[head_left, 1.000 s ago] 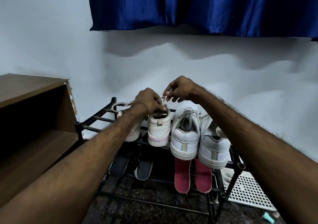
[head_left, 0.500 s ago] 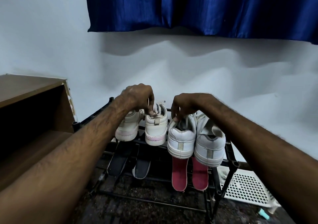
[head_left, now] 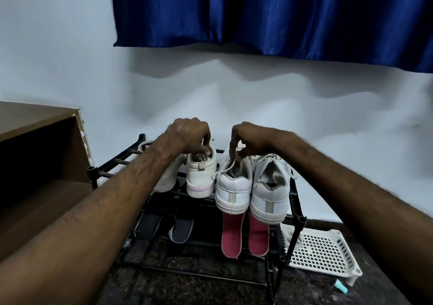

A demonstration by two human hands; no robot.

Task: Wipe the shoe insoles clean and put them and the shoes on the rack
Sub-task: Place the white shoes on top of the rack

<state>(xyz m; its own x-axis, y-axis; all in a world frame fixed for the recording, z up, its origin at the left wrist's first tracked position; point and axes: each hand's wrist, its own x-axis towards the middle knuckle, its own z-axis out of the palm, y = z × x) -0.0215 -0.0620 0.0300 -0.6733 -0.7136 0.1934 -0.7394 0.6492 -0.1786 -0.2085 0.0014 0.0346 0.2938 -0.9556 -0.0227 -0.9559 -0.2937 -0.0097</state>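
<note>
Wrapping up, seemingly: white sneakers [head_left: 269, 194] sat atop black rack [head_left: 112, 161], red, dark insoles [head_left: 232, 234] below; left hand [head_left: 187, 136] gripped pink-soled sneaker [head_left: 200, 178], right hand [head_left: 250, 138] pinched white lace [head_left: 226, 168].

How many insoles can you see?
4, all on the lower shelf of the rack: two dark insoles at left, two pink insoles at right. The left forearm might hide another.

The left hand [head_left: 187, 136] covers the front of the pink-trimmed sneaker [head_left: 200, 178] it grips. Its forearm hides most of the sneaker [head_left: 167, 180] just left of that grip. Below the right hand's [head_left: 248, 138] pinch on a lace [head_left: 226, 168], the red insoles' [head_left: 232, 234] upper ends vanish under white sneakers [head_left: 233, 187]. Far below and to the right, a teal object [head_left: 339, 285] is too small to identify.
</note>
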